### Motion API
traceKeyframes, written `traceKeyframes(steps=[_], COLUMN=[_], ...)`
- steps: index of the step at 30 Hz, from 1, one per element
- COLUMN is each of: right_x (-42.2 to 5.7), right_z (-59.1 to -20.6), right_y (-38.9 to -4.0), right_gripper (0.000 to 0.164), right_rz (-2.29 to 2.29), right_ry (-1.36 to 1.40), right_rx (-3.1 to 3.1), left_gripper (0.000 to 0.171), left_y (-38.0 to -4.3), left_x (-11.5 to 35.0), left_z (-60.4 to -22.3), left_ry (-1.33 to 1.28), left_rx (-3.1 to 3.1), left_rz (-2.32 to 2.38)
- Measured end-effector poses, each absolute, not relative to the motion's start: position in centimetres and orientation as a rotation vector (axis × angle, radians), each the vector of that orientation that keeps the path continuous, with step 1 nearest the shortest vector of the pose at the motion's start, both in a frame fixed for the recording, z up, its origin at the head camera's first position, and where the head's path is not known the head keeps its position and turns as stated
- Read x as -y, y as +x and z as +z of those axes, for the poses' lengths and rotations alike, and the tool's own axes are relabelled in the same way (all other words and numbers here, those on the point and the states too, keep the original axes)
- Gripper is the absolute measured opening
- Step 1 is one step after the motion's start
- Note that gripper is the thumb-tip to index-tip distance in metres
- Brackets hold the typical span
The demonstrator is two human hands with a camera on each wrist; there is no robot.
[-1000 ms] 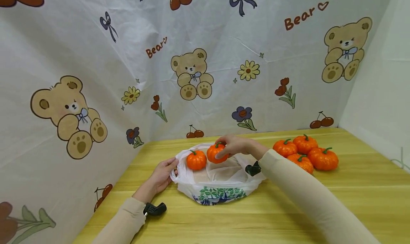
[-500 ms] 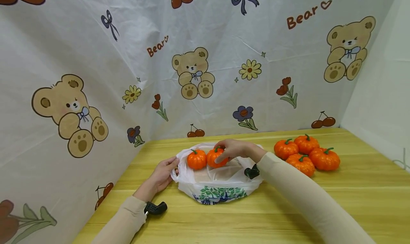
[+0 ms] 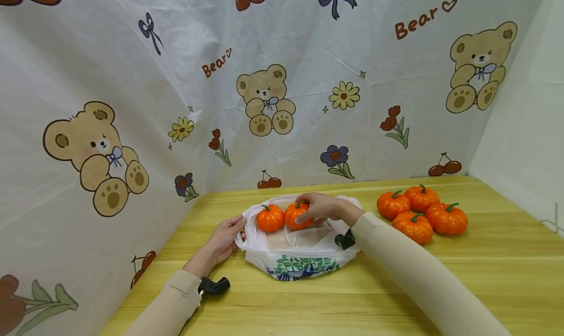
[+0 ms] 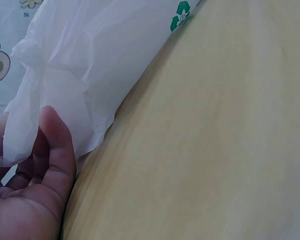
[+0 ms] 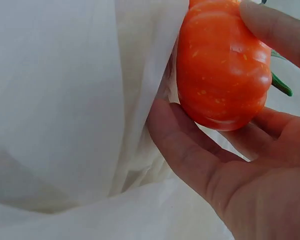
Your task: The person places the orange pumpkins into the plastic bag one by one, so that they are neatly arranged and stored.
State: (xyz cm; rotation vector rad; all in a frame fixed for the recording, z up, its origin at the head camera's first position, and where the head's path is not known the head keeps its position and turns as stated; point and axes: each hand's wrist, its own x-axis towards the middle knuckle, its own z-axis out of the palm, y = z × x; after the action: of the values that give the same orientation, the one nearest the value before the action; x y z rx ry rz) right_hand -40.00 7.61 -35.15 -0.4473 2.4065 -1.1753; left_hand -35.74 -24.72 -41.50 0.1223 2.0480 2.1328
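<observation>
A white plastic bag [image 3: 293, 265] with a printed green tree lies with its mouth spread on the table. My left hand [image 3: 225, 238] pinches the bag's left edge; in the left wrist view the thin plastic [image 4: 27, 120] runs between thumb and fingers. Inside the bag, at the left, sits a small orange pumpkin [image 3: 270, 219] with a green stem. Beside it is a second pumpkin [image 3: 294, 216], which my right hand [image 3: 323, 206] holds from the right. In the right wrist view my thumb lies on this pumpkin [image 5: 222, 65], with the fingers curved around its other side.
Several more orange pumpkins [image 3: 446, 219] sit grouped on the wooden table [image 3: 335, 306], right of the bag. A white cloth [image 3: 304, 47] printed with bears and flowers hangs behind and to the left. At the right stands a white wall [image 3: 524, 145].
My right hand has lowered the second pumpkin slightly into the bag, down beside the first one. The left hand keeps its grip on the bag's edge.
</observation>
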Motion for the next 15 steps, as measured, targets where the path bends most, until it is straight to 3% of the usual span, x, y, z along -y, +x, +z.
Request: traceKeyframes(steps=[15], right_x=[-7.22], right_z=[-36.18], right_y=[-40.12], right_gripper=[0.080], right_rz=[-1.240], right_ry=[-0.400], right_rx=[-2.477], left_gripper=[0.053], left_y=[-35.79], left_x=[24.68], left_z=[-41.53], left_ry=[0.124], left_rx=[-2.061], left_rz=[2.117])
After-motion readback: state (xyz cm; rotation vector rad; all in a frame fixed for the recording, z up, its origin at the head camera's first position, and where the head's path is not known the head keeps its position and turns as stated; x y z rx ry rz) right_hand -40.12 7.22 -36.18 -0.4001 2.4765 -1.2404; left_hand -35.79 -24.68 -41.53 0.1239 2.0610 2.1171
